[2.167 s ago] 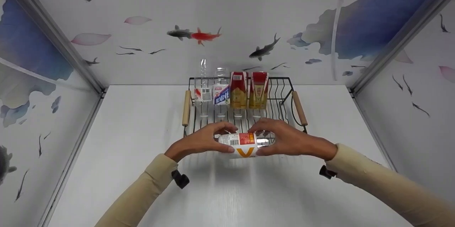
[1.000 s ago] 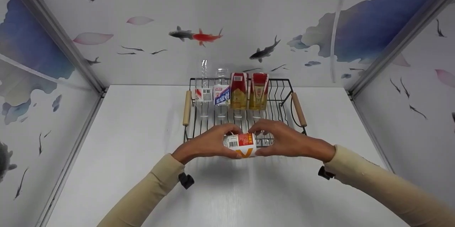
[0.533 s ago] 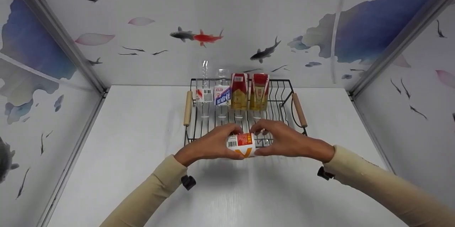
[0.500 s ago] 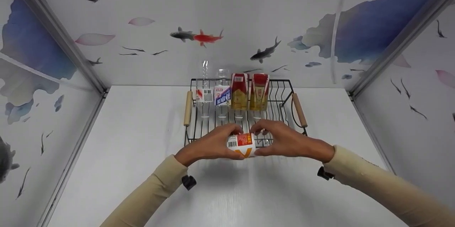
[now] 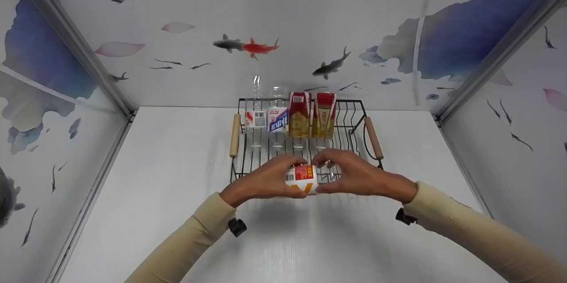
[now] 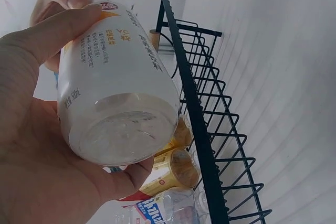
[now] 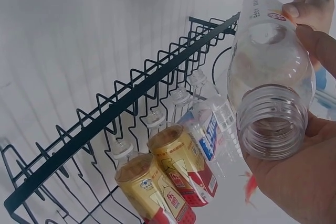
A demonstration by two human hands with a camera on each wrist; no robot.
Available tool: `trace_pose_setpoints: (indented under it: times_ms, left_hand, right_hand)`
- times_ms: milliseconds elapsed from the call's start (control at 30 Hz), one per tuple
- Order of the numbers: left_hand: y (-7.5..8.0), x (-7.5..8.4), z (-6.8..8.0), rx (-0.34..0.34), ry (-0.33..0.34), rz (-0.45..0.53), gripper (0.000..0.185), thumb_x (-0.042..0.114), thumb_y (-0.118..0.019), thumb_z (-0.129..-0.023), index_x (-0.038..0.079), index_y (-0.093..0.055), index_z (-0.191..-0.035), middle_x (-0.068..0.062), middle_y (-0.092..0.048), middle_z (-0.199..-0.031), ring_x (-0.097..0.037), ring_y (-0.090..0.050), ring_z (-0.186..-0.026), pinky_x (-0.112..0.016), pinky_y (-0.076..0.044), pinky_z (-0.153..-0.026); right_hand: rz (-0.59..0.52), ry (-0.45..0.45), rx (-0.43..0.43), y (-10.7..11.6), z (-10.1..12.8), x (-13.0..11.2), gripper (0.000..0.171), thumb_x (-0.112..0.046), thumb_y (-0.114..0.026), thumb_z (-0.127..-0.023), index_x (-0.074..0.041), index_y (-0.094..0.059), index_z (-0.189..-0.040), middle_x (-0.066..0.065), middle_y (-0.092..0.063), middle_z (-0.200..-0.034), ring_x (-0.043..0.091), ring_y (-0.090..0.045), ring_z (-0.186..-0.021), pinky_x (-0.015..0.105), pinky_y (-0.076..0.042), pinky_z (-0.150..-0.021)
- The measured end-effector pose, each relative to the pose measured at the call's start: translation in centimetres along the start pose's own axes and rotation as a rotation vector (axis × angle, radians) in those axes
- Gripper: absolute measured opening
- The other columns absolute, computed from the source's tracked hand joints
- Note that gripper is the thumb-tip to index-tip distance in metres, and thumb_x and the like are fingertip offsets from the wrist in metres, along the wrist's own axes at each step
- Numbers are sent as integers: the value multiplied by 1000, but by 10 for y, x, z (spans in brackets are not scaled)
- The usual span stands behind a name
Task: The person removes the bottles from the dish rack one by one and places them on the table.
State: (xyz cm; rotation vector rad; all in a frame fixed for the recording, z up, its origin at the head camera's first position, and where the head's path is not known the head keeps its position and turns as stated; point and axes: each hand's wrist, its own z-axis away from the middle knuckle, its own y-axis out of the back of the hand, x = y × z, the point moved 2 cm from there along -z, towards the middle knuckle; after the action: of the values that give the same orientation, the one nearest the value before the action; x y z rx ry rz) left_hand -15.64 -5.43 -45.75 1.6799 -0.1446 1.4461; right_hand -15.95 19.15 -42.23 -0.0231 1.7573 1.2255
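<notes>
In the head view a clear plastic bottle [image 5: 302,179] with a white, red and orange label lies level between my hands, above the rack's front. My left hand [image 5: 268,179] grips it around the label and covers its base end in that view. The left wrist view shows the bottle's see-through base [image 6: 123,132] beside my left palm. Around the shoulder and neck, my right hand [image 5: 359,174] curls its thumb and fingers. An uncapped threaded mouth [image 7: 273,121] faces my right palm in the right wrist view.
A black wire rack [image 5: 347,141] with wooden handles [image 5: 373,137] stands beyond my hands. It holds two clear bottles, one with a blue-and-white label [image 5: 278,120], and two red-and-gold bottles [image 5: 299,117]. A white tabletop [image 5: 177,154] meets patterned walls behind.
My left hand has slid right along the bottle, covering more of the label and coming closer to the right hand. The label has turned slightly. The right hand has barely moved.
</notes>
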Motion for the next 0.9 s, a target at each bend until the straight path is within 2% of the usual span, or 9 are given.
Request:
trace_pose_setpoints:
  times_ms: [200,400,567,800,900]
  left_hand:
    - [2,-3,2,14,0,-6,65,34,-91,-90,13,-65,-146,-1,-63,-130,-17,-58,-114,-32,-59,-88]
    - [6,-6,8,44,-2,2,64,34,-89,-91,12,-65,-145,-1,-62,-132,-18,-59,-114,-32,-60,-88]
    - [9,-9,13,62,11,16,66,36,-88,-91,13,-63,-148,0,-62,-135,-19,-59,-116,-34,-60,-91]
    - [10,-10,16,60,27,4,68,34,-89,-90,13,-62,-150,0,-61,-138,-20,-58,-119,-35,-60,-95]
    - [11,-11,18,65,21,-5,68,33,-89,-90,12,-62,-150,-2,-61,-140,-20,-58,-119,-36,-60,-95]
  right_hand:
    - [12,18,20,1,0,2,51,-30,-93,-93,-12,-72,-136,-1,-73,-130,25,-68,-116,51,-60,-101]
    - [21,3,46,4,1,3,54,-33,-91,-94,-10,-72,-139,2,-73,-133,23,-67,-116,49,-60,-99]
    - [6,-16,57,5,2,5,56,-38,-90,-95,-12,-71,-141,5,-73,-135,26,-67,-117,48,-60,-99]
    - [-26,-36,59,6,4,4,54,-35,-91,-94,-17,-71,-141,2,-72,-132,24,-65,-111,36,-62,-89]
    - [-37,-40,63,6,4,5,54,-35,-89,-95,-17,-71,-142,5,-71,-132,24,-64,-112,37,-62,-89]
